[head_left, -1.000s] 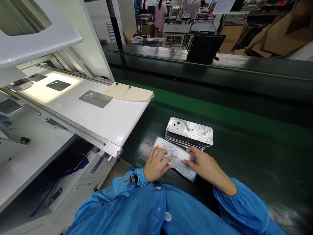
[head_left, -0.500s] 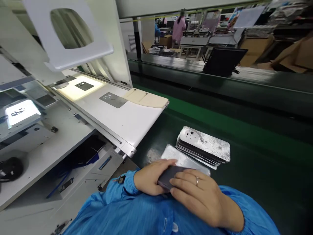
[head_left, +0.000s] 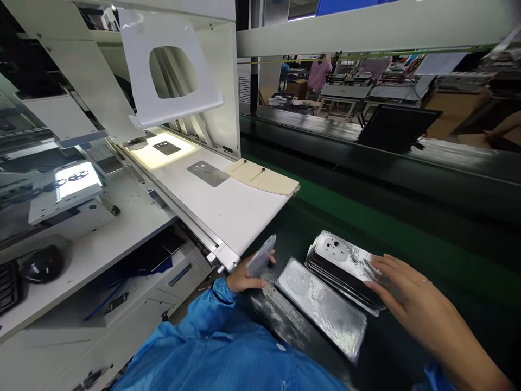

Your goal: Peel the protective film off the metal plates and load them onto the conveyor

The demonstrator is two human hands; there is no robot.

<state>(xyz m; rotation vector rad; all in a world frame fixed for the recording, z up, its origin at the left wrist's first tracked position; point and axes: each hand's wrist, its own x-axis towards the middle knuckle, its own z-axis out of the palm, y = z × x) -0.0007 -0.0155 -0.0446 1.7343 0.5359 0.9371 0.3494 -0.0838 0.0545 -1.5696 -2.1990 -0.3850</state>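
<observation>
With 12 o'clock taken as the top of the view, a stack of phone-sized plates [head_left: 340, 271] is noted on the dark green belt [head_left: 439, 239], faced on top with bright, wrinkled film and pierced by round holes at its 10 o'clock end. At its 3 to 4 o'clock end, the top plate is touched by the right hand [head_left: 415, 296]; its fingers are parted from the thumb over the plate, but whether the plate is gripped cannot be told. At 7 o'clock, just beside the stack, a film-wrapped silvery piece [head_left: 323, 309] is laid flat on the belt. At 9 o'clock, a thin translucent piece [head_left: 261, 255] is held steeply tilted by the left hand [head_left: 246, 274], pinched between thumb and curled fingers, with only a narrow gap left.

Farther out, at 10 o'clock, a white conveyor [head_left: 215, 212] is seen. A grey plate with holes [head_left: 208, 174] is borne on it, beside a cream guide [head_left: 264, 177]; beyond, a dark plate [head_left: 167, 148] is backlit by a glowing panel [head_left: 183, 145]. At 9 o'clock, far off, a black mouse [head_left: 43, 264] is placed on the white tabletop [head_left: 126, 222]. At 1 o'clock a black monitor [head_left: 399, 127] is stood; near 12, in the background, a person in pink [head_left: 318, 75] is partly shown.
</observation>
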